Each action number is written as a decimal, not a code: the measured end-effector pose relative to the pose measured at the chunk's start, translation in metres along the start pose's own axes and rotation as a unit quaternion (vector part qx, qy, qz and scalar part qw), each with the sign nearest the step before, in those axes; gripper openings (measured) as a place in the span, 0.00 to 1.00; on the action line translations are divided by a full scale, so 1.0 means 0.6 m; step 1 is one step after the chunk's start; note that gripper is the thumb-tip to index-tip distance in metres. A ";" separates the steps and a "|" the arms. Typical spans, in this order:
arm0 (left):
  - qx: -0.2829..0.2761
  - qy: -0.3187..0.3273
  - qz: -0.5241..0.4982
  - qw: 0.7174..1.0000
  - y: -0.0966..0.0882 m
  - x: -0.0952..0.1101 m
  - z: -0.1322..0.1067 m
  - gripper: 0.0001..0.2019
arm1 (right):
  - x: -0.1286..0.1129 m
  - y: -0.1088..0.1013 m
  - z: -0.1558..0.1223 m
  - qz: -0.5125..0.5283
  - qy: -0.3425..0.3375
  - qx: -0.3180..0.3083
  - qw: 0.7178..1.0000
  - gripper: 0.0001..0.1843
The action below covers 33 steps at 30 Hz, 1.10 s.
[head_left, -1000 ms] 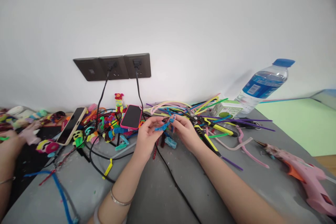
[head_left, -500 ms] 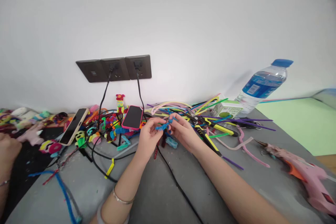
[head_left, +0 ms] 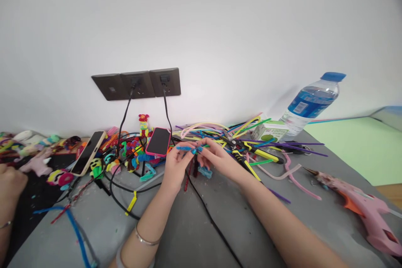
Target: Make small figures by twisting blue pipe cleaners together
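Between my fingertips is a short piece of blue pipe cleaner (head_left: 184, 148). My left hand (head_left: 177, 163) pinches it from the left, part of it lying across the fingers. From the right, my right hand (head_left: 216, 157) closes thumb and fingers on the other end, touching the left fingertips. Fingers cover much of the piece. Just under my hands a light blue fuzzy bit (head_left: 205, 171) lies on the grey table (head_left: 201, 234). Pliers with yellow and black handles (head_left: 248, 150) rest beside my right hand, on a heap of coloured pipe cleaners (head_left: 216, 127).
A pink glue gun (head_left: 361, 213) lies at right. Behind it stand a water bottle (head_left: 309, 102) and a green-white carton (head_left: 270, 130). Two phones, a pink-cased one (head_left: 158, 141) and another (head_left: 89, 153), sit among pipe-cleaner figures. Black cables (head_left: 207, 209) cross the table. Another person's hand (head_left: 11, 184) is far left.
My fingers have shifted on the blue pipe cleaner. It now lies flatter across my left fingers, where before it stretched crinkled between both hands.
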<state>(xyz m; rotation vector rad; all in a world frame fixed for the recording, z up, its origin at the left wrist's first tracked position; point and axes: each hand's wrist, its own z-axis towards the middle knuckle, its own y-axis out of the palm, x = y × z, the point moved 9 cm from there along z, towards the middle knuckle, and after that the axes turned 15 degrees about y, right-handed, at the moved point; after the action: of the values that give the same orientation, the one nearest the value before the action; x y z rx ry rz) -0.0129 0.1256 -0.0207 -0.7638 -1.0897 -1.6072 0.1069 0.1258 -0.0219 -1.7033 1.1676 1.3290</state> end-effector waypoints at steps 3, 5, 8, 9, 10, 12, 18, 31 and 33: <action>0.031 -0.028 -0.033 0.999 -0.004 -0.003 -0.001 0.09 | -0.036 -0.088 -0.036 -0.271 -0.012 0.168 0.948 0.11; 0.042 -0.045 -0.029 0.998 -0.005 -0.005 -0.004 0.11 | -0.047 -0.161 -0.067 -0.401 0.040 0.296 0.866 0.09; 0.052 -0.075 -0.032 0.995 -0.003 -0.013 -0.009 0.14 | -0.035 -0.220 -0.095 -0.525 0.149 0.374 0.750 0.12; 0.053 -0.087 -0.036 0.994 -0.001 -0.017 -0.011 0.15 | -0.023 -0.225 -0.097 -0.547 0.188 0.372 0.726 0.13; 0.054 -0.097 -0.040 0.993 0.001 -0.021 -0.012 0.16 | -0.010 -0.223 -0.095 -0.560 0.221 0.360 0.712 0.15; 0.052 -0.112 -0.045 0.991 0.004 -0.025 -0.015 0.17 | 0.007 -0.208 -0.087 -0.578 0.254 0.344 0.695 0.22; 0.078 -0.124 -0.066 0.987 -0.001 -0.027 -0.015 0.18 | 0.021 -0.191 -0.071 -0.559 0.283 0.329 0.707 0.30; 0.080 -0.124 -0.079 0.986 0.004 -0.021 -0.016 0.19 | -0.060 -0.210 -0.101 -0.162 0.056 0.297 0.939 0.21; 0.078 -0.114 -0.072 0.988 0.002 -0.019 -0.015 0.18 | -0.063 -0.180 -0.088 -0.108 0.023 0.254 0.961 0.22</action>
<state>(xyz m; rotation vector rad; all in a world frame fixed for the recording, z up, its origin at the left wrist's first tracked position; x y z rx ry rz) -0.0082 0.1215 -0.0337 -0.7931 -1.4473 -1.5576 0.2232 0.1280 0.0263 -1.4366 1.1847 0.7734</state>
